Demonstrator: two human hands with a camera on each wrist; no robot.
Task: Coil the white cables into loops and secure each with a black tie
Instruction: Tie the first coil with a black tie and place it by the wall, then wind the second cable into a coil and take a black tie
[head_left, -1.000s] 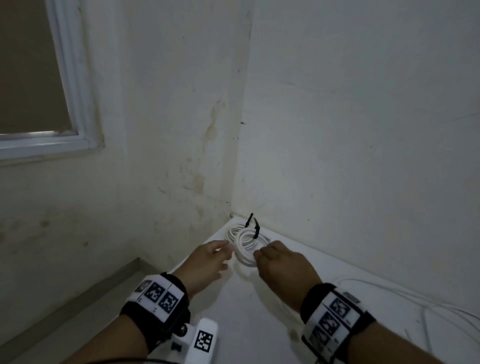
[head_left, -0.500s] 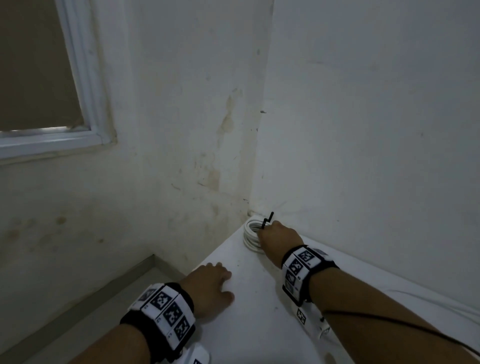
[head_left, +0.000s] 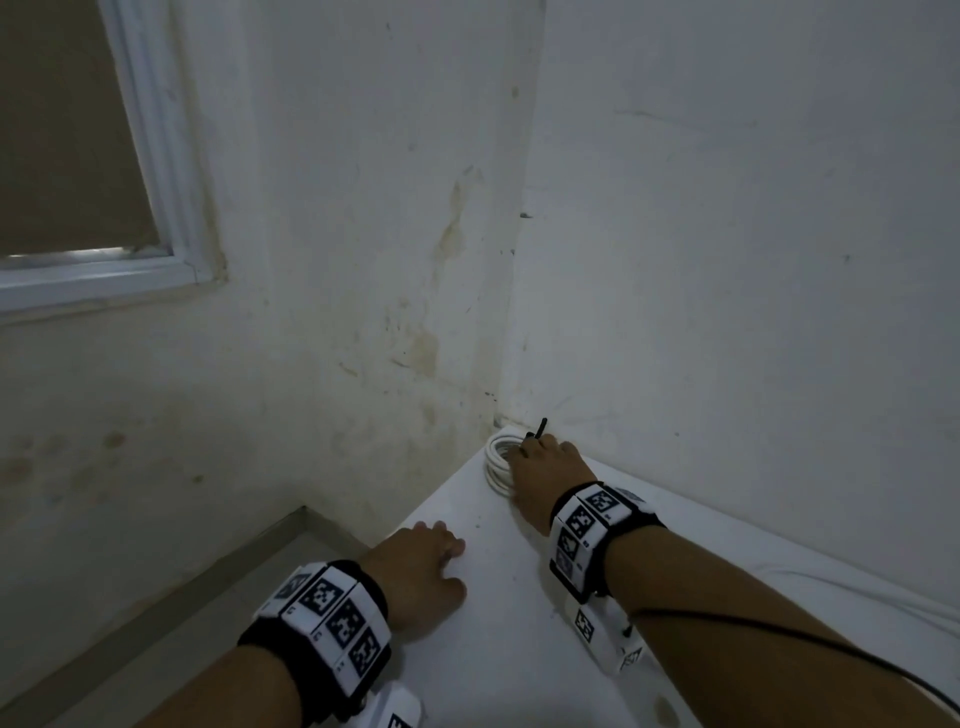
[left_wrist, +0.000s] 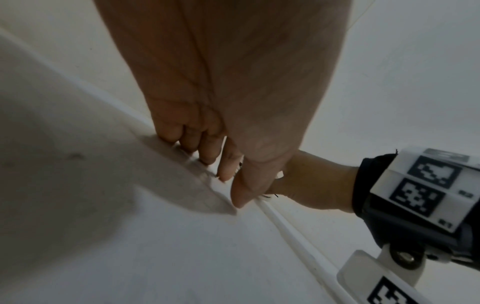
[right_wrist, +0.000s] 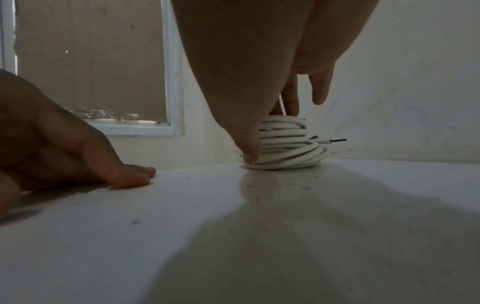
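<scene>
The right hand (head_left: 545, 478) reaches to the far corner of the white worktop (head_left: 498, 639), just right of centre in the head view, and its grip is on the coiled white cable (right_wrist: 288, 144): in the right wrist view the thumb presses down the near side of the stacked loops while a finger rests on top of them and another finger hangs free beside the coil. The coil sits in the corner where the two walls meet, its turns lying one above another in a tidy round stack, glossy white, with a bare cable end (right_wrist: 335, 140) poking out to the right, dark at its tip. A black tie (head_left: 540, 428) sticks up from the coil just past the knuckles. The left hand (head_left: 421, 577) lies lower left of centre, well apart from the coil, palm down on the worktop, fingers loosely bent, fingertips touching the surface, holding nothing. Both wrists wear black bands carrying white blocks printed with black square marker patterns; the small characters beside the markers are too blurred to read. More white cable (head_left: 852, 595) trails along the right edge of the head view. A white-framed window (head_left: 171, 208) fills the upper left, set in a stained, pale wall.
</scene>
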